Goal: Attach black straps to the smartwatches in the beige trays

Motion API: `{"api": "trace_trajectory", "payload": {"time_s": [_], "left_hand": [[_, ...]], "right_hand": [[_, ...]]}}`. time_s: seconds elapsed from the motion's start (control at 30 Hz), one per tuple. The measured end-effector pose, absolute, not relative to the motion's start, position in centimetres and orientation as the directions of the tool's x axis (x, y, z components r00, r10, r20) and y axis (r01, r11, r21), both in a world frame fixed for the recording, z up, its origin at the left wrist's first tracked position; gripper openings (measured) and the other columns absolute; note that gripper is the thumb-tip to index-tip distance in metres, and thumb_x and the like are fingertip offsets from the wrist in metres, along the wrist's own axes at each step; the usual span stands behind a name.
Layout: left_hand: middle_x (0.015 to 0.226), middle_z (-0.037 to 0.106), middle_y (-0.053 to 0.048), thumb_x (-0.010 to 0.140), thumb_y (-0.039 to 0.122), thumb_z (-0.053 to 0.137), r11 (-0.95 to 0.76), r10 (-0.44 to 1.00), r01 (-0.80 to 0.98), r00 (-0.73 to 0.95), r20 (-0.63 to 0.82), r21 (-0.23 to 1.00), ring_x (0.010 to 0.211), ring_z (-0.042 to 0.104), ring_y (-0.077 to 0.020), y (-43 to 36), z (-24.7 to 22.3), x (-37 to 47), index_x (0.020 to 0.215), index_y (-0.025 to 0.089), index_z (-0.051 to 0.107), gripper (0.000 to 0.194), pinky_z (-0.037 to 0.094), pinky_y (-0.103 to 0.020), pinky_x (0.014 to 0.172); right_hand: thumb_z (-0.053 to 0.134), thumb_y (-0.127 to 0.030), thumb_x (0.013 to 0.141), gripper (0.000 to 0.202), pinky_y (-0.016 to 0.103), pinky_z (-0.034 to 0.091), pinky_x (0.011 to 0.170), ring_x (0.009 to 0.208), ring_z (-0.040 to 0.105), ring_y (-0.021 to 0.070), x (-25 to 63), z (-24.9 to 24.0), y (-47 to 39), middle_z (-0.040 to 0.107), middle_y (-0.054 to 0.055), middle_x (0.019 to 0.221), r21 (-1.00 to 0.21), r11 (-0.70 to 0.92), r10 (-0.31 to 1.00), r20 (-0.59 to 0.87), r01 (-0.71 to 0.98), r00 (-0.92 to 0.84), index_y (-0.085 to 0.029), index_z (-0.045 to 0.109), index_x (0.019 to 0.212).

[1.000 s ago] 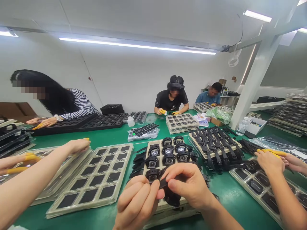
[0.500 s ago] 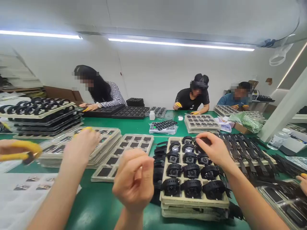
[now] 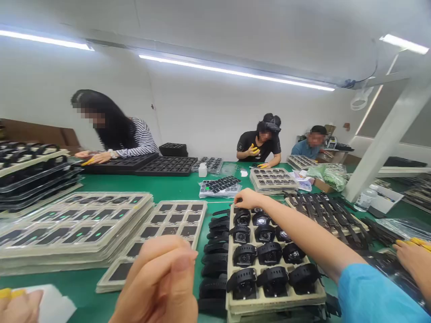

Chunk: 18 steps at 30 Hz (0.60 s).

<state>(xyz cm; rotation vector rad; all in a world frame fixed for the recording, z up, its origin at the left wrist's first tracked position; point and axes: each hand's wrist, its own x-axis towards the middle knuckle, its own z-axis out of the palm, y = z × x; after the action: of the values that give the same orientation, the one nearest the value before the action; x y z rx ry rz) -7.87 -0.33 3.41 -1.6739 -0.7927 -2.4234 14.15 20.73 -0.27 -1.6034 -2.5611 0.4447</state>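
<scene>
1. The left hand is hovering in front, over the near side of the green table. Its fingers are curling closed, with the thumb lying against them; whether anything small is sitting inside cannot be told.
2. The right hand is reaching to the far left corner of the watch tray, its fingers bending down at the far row. Its fingertips are hiding there, so whether they are gripping a watch cannot be told.
3. The watches are lying in rows in the compartments of that tray, their black bands arching over them. The forearm is covering part of the far rows.
4. Black straps are lying in a row just beside the tray's left side.
5. Left of these, a flat tray is holding dark squares, and a stack of trays is standing further left.
6. To the right, more straps are lying across another tray, and a clear bottle is standing beyond them.
7. Across the table, three people are leaning over their work; the one in stripes is reaching over black trays.
8. At the right edge, another person's hand with yellow finger covers is showing near dark items.
</scene>
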Motion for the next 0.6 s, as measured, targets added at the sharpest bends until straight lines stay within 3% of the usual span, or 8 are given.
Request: {"api": "trace_trajectory", "payload": {"time_s": [0.13, 0.33, 0.5, 0.6], "left_hand": [[0.069, 0.061, 0.002, 0.087, 0.016, 0.068, -0.870, 0.225, 0.290, -0.487, 0.844, 0.400, 0.065, 0.059, -0.0160, -0.5, 3.8, -7.4, 0.074, 0.019, 0.063, 0.014, 0.045, -0.035, 0.063], [0.069, 0.062, 0.002, 0.088, 0.014, 0.066, -0.867, 0.223, 0.311, -0.454, 0.863, 0.388, 0.065, 0.060, -0.0152, -0.7, 3.7, -7.3, 0.073, 0.018, 0.062, 0.016, 0.045, -0.034, 0.061], [0.073, 0.062, -0.001, 0.086, 0.007, 0.066, -0.891, 0.209, 0.315, -0.351, 0.913, 0.326, 0.067, 0.060, -0.0159, -0.6, 3.2, -7.7, 0.074, 0.018, 0.063, 0.016, 0.045, -0.032, 0.058], [0.070, 0.061, -0.001, 0.088, 0.010, 0.065, -0.896, 0.258, 0.292, -0.268, 0.928, 0.333, 0.066, 0.060, -0.0160, -0.2, 2.9, -8.0, 0.076, 0.018, 0.064, 0.015, 0.046, -0.031, 0.057]], "right_hand": [[0.065, -0.034, 0.101, 0.025, 0.042, 0.059, 0.089, 0.104, 0.067, 0.0239, 13.9, -0.2, 20.7, 0.066, 0.008, 0.125, -0.287, 0.387, 0.889, -0.136, 0.876, -0.437, -0.018, 0.067, 0.120], [0.063, -0.035, 0.102, 0.022, 0.040, 0.059, 0.089, 0.103, 0.067, 0.0225, 12.8, 0.8, 20.2, 0.066, 0.008, 0.125, -0.304, 0.361, 0.900, -0.132, 0.882, -0.415, -0.020, 0.068, 0.118], [0.065, -0.036, 0.100, 0.029, 0.049, 0.050, 0.103, 0.120, 0.061, 0.0267, 15.4, 3.3, 16.4, 0.062, 0.010, 0.136, -0.361, 0.327, 0.944, 0.079, 0.873, -0.321, -0.021, 0.066, 0.125], [0.061, -0.036, 0.099, 0.029, 0.037, 0.047, 0.102, 0.114, 0.063, 0.0234, 20.8, 3.5, 10.3, 0.070, 0.006, 0.126, -0.429, 0.223, 0.966, 0.217, 0.875, -0.140, -0.025, 0.069, 0.124]]}}
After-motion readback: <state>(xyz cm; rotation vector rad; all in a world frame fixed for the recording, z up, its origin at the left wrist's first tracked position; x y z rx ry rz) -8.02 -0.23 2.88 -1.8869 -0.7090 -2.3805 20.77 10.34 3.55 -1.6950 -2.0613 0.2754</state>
